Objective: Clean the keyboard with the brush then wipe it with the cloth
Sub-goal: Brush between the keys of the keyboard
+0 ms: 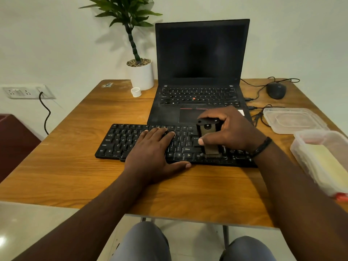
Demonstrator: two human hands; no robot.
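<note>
Keyboard (pixel 146 144) lies near-centre on table (pixel 75 176), long axis left-right, near edge toward person. Left hand (pixel 156 149) rests flat on keys, fingers straight, pinning it. Right hand (pixel 231 129) grips brush (pixel 208 140) upright, bristles down on right-side keys. Brush looks light and stiff; take it by the handle. Keyboard looks light and may slide. Laptop (pixel 201 72) behind.

The light is soft and warm, not very bright. The plant (pixel 128 17) throws a faint shadow on the far wall. A pale shine sits on the floor (pixel 2 242) at the near left. Straight lines bend near the edges. The picture is a little fuzzy
</note>
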